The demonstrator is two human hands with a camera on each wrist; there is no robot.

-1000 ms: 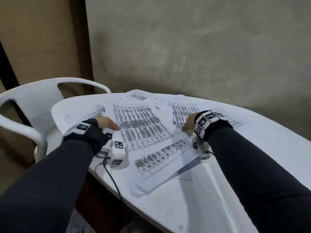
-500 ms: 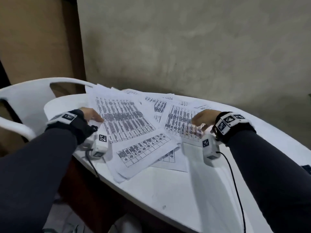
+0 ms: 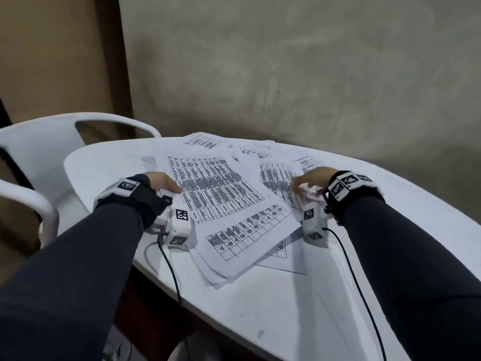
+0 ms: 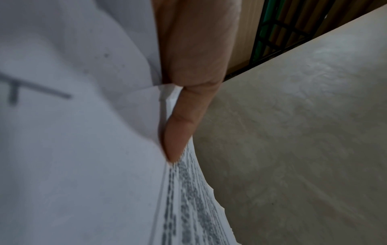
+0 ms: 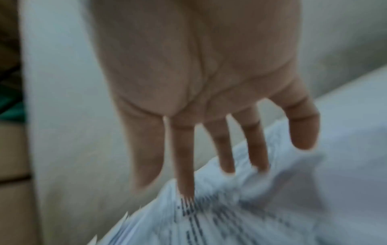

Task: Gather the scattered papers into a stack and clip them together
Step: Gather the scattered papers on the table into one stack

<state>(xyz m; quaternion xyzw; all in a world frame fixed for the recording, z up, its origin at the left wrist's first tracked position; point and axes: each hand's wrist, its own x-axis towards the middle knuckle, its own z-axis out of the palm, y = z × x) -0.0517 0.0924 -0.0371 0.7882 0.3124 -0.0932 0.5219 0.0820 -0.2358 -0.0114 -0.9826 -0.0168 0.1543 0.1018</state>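
Observation:
Several printed sheets of paper (image 3: pixel 221 194) lie in a loose overlapping pile on the white table (image 3: pixel 286 308). My left hand (image 3: pixel 166 183) holds the pile's left edge. In the left wrist view its thumb (image 4: pixel 182 126) lies on the printed top sheet (image 4: pixel 188 207), and the fingers are hidden under the paper. My right hand (image 3: pixel 304 183) is at the right side of the pile, blurred. In the right wrist view its fingers (image 5: pixel 182 157) are straight and spread, with the tips touching the rumpled edge of the sheets (image 5: pixel 230 215). No clip is in view.
A white plastic chair (image 3: pixel 39 152) stands close to the table's left side. A bare grey wall (image 3: pixel 286 74) rises right behind the table. Cables (image 3: pixel 169 267) hang from both wrist cameras over the near table edge. A small grey triangular mark (image 3: pixel 149 160) lies at the far left of the table.
The sheets on the right have been drawn in over the main pile. My left hand has stayed on the left edge, and the right hand is still moving on the papers.

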